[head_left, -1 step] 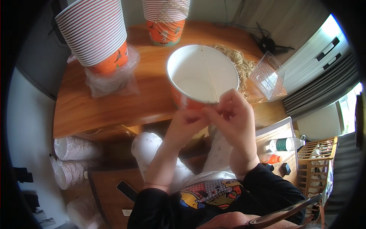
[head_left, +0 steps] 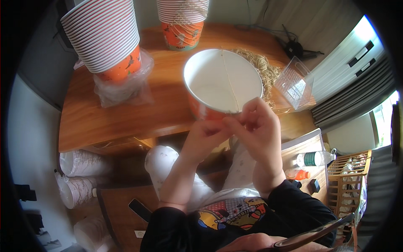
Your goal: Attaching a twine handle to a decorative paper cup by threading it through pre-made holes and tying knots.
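A large paper bucket [head_left: 210, 90], white inside and orange outside, stands at the table's near edge with its mouth up. One thin tan string [head_left: 228, 75] crosses the mouth from the far rim to the near rim. At that near rim my left hand [head_left: 205, 136] and my right hand [head_left: 258, 128] meet, thumbs and fingers pinched together. Both seem to grip the string's ends, though the fingers hide most of them. Beyond the bucket to the right lies a loose heap of the same string [head_left: 263, 69].
Nested paper buckets [head_left: 105, 38] rise from clear plastic wrapping [head_left: 126, 90] on the wooden table [head_left: 105, 126]; another stack [head_left: 182, 35] behind has strings draped over it. A clear plastic tray [head_left: 296, 82] is at the right edge. Bottles [head_left: 312, 158] stand lower right; wrapped stacks [head_left: 82, 164] lie lower left.
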Motion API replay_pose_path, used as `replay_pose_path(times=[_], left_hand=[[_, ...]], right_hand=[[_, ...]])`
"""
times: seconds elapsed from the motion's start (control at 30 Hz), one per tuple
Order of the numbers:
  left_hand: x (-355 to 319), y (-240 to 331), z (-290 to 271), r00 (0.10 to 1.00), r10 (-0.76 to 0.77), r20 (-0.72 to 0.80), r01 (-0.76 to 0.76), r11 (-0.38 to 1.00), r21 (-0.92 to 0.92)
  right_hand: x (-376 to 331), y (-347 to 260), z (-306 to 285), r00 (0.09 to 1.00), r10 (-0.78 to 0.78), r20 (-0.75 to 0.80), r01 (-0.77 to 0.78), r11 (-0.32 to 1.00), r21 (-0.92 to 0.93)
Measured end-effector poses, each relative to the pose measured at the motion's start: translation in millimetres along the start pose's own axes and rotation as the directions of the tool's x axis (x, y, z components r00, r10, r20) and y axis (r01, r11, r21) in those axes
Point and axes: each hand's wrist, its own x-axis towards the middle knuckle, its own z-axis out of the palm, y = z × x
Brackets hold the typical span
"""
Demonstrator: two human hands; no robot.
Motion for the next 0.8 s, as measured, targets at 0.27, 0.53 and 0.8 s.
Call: replay_pose_path(times=[0.27, 0.53, 0.8], left_hand=[[-1, 8, 0, 0.998, -0.062, 0.034, 0.06, 0.997, 0.037], [-3, 0, 6, 0.997, -0.078, -0.027, 0.07, 0.972, -0.223], [-5, 1, 4, 0.996, -0.089, -0.006, 0.082, 0.94, -0.33]], right_hand=[[0, 7, 2, 0.998, -0.031, -0.052, 0.03, 0.999, -0.012], [-9, 36, -1, 0.813, -0.535, -0.229, 0.522, 0.844, -0.118], [-19, 42, -5, 0.702, -0.712, -0.019, 0.627, 0.631, -0.457]])
